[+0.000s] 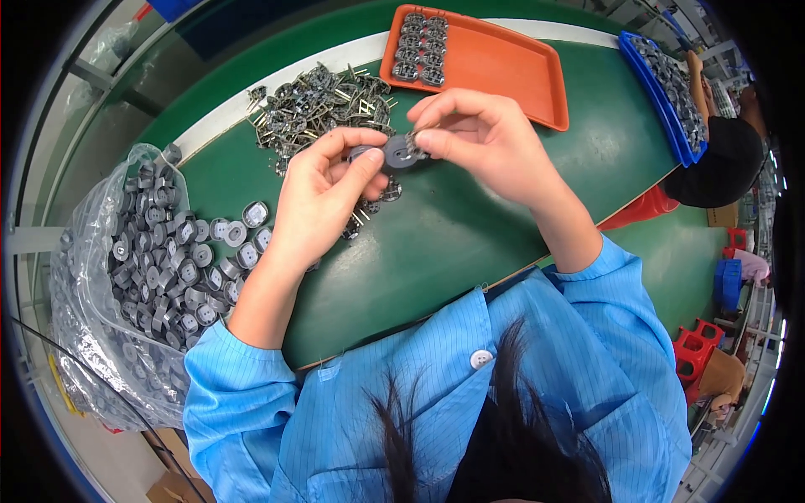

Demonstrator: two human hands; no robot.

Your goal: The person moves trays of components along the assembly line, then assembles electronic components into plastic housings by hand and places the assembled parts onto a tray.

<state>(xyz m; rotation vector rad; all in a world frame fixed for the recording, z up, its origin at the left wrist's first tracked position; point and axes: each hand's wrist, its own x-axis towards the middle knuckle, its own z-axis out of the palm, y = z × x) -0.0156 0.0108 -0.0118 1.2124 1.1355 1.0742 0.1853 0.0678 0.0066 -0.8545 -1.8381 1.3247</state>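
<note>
My left hand [327, 180] is closed, thumb and fingers pinching a grey round plastic housing [399, 154] in front of me. My right hand [490, 138] meets it from the other side. Its thumb and forefinger grip a small part with metallic bits [414, 144], touching the housing; the fingers partly hide it, so its exact kind is unclear. Just beyond my left hand lies a heap of small circuit boards with metal prongs [323, 109]. A few loose boards [390, 189] lie under my hands on the green table [419, 260].
On the left, a clear plastic bag [92, 277] spills many grey round housings [180, 264] onto the table. An orange tray [511, 71] at the back holds rows of round assemblies [421, 50]. A blue tray of parts [662, 92] stands far right, near another person [717, 163].
</note>
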